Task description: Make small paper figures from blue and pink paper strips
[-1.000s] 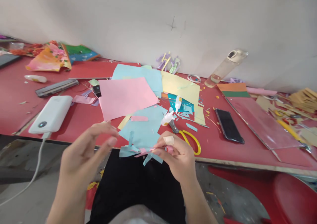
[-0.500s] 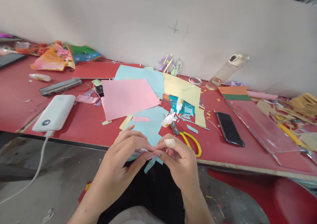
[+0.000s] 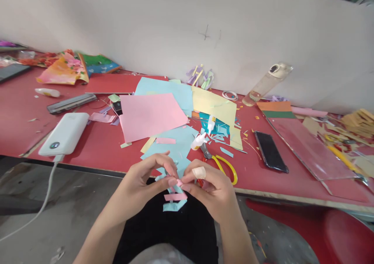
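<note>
Red worktop [image 3: 96, 149] carries scattered paper [image 3: 150, 116]; at its near edge my left hand [image 3: 146, 180] and right hand [image 3: 212, 190] meet, each grip pinching the strips [image 3: 175, 197].

Pink sheet [image 3: 152, 115], red table [image 3: 96, 147], yellow-handled scissors [image 3: 223, 164], seemingly white power bank [image 3: 64, 133].

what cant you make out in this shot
Head view:
paper strips: where they join is hidden by the fingertips of the left hand and right hand.
yellow scissors: part of the handles is behind the right hand.
power bank: its display is too small to read.
glue bottle: label too small to read.
stack of tan paper: cut off by the right edge.
</note>
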A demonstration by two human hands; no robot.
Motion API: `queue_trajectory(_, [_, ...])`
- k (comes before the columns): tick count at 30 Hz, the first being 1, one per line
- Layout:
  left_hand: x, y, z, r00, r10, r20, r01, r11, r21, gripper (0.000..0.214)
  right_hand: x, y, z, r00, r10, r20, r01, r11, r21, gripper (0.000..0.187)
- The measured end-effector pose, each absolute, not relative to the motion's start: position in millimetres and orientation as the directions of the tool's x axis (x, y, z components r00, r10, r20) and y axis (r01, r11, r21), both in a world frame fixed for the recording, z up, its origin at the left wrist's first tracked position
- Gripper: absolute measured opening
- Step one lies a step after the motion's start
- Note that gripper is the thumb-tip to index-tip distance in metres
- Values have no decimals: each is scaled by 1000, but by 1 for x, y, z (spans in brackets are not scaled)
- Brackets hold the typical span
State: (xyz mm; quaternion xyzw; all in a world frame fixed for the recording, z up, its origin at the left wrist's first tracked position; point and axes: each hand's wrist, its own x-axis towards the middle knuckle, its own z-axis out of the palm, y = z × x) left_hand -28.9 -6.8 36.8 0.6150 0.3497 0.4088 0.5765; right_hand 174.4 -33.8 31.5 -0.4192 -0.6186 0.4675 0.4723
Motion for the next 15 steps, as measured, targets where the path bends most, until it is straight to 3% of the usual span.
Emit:
queue_trajectory(3, [-28, 0, 35, 491, 865, 102, -152, -30, 988, 11, 172, -32, 30, -195, 965, 174, 40, 185, -982, 9])
queue_trajectory(9, [-23, 4, 27, 502, 854, 135, -254, -4, 967, 16, 173, -28, 31, -247, 927, 282, 71, 308, -949, 17])
queue_trajectory(15, [-25, 0, 28, 427, 883, 195, -47, -194, 980, 12, 172, -30, 32, -139, 949, 284, 156, 304, -940, 12])
